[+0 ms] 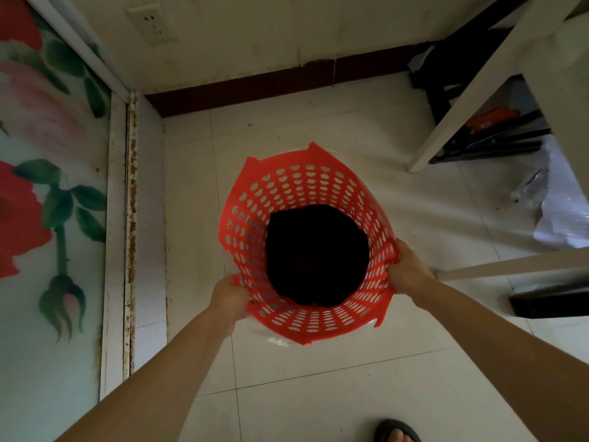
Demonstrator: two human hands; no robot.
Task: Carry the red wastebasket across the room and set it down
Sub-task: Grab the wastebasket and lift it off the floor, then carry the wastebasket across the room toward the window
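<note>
The red wastebasket (306, 247) sits between the two hands, seen from straight above over the pale tiled floor (318, 378), near the corner where the wall meets a sliding door painted with roses (47, 186). The left hand (230, 296) has its grip closed on the near-left part of the rim, fingers curled over the jagged edge; the right hand (406, 269) has its grip closed on the right side of the rim, thumb on top and fingers wrapped under. Whether the base touches the floor or hangs just above it cannot be told from this angle. The basket's wall is perforated with rows of oval holes and the rim is broken into uneven points. Inside lies something black (317, 255) that fills the bottom; it is too dark to make out what it is. A thin clear plastic film (277, 341) shows just outside the near rim. To the right stand the white legs of a tabletop (471, 90), cut off by the frame edge, with dark items and an orange thing (490, 118) beneath, hard to identify. A sandalled foot (396, 432) shows at the bottom edge, partly cut off.
</note>
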